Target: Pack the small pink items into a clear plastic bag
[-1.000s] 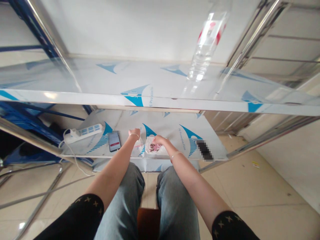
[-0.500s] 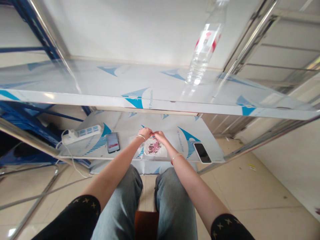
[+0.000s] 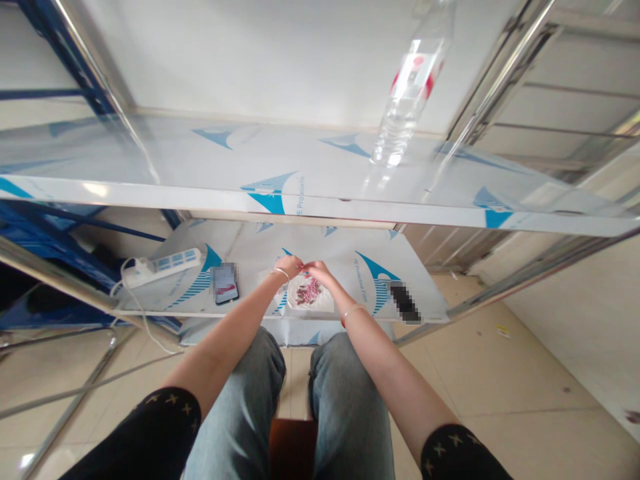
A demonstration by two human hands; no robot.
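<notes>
Left hand [image 3: 289,265] and right hand [image 3: 314,270] fingertip to fingertip above the bead tray [image 3: 320,303] on the lower shelf [image 3: 360,257]; pinch contents too small to tell. Probably tiny, slippery beads: take between fingertips.

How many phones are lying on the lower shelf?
2. One phone lies left of the hands, beside the power strip; the other phone lies at the right.

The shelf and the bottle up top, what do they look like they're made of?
Shelf: probably stainless steel, still under white protective film with blue printed logos; bare metal shows as shiny tubes on the frame. Bottle: clear plastic by the look, see-through with a ribbed body and a red-and-white label.
</notes>
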